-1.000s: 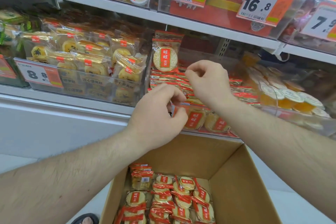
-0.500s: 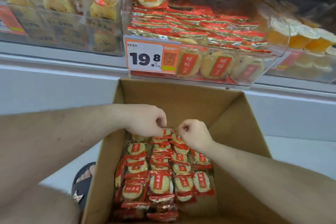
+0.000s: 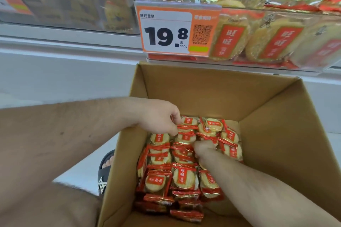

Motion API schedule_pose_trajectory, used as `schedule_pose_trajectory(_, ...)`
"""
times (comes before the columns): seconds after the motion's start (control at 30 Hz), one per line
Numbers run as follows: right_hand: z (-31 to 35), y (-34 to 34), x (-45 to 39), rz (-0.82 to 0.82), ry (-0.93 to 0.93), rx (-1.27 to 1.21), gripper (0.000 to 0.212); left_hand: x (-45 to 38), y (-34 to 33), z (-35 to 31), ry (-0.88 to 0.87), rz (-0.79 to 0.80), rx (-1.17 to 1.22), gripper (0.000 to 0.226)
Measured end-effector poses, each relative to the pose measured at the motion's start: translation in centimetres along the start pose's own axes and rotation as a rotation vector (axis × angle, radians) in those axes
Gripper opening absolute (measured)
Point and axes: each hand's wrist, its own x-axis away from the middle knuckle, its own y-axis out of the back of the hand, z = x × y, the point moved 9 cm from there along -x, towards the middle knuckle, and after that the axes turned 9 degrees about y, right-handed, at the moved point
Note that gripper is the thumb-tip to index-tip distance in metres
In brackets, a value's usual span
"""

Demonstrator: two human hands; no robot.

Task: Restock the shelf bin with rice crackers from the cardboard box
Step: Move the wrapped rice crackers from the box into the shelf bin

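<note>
An open cardboard box [image 3: 212,94] stands below the shelf, its bottom covered with several red-and-gold rice cracker packs [image 3: 183,178]. Both hands are down inside it. My left hand [image 3: 160,118] reaches in from the left and pinches the edge of a pack [image 3: 186,126] at the far end of the pile. Near the middle of the pile, my right hand [image 3: 203,150] has its fingers curled down into the packs; what they hold is hidden. Above the box, the clear shelf bin [image 3: 276,68] is heaped with the same rice crackers [image 3: 228,40].
An orange price tag [image 3: 177,29] reading 19.8 hangs on the bin's front left. Another clear bin [image 3: 73,5] of yellow snacks sits to the left on the white shelf ledge [image 3: 64,38]. A foot in a black sandal [image 3: 105,171] stands left of the box.
Both hands left the shelf bin and came down into the box. Since half a second ago the right hand has moved nearer and deeper among the packs, and the view has tilted down.
</note>
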Motion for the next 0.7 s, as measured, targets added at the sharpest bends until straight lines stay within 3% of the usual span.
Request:
schedule_pose_trajectory(0.1,0.2,0.5,3.6,0.131,-0.058,-0.374,0.017,-0.1,0.5,0.6,0.044,-0.015,0.076,0.040)
schedule_pose_trajectory(0.23,3.3,2.3,9.2,0.289,0.005,-0.730,0.014,-0.5,0.6,1.3,0.147,-0.030,0.341,0.072)
schedule_pose_trajectory(0.37,8.4,1.4,14.4,0.587,0.120,-0.871,0.016,-0.4,-0.2,2.0,0.229,0.030,0.654,0.082)
schedule_pose_trajectory(0.5,10.9,0.3,15.9,0.760,0.172,-0.883,0.003,-1.0,0.8,2.2,0.157,-0.069,0.897,0.063)
schedule_pose_trajectory(0.57,10.0,2.0,11.9,0.581,0.159,-0.832,0.013,-1.0,1.5,2.4,0.110,-0.124,0.876,0.058)
schedule_pose_trajectory(0.7,4.2,10.0,1.7,-0.157,0.053,-0.462,0.016,-1.0,2.1,3.3,0.078,-0.178,0.692,0.061)
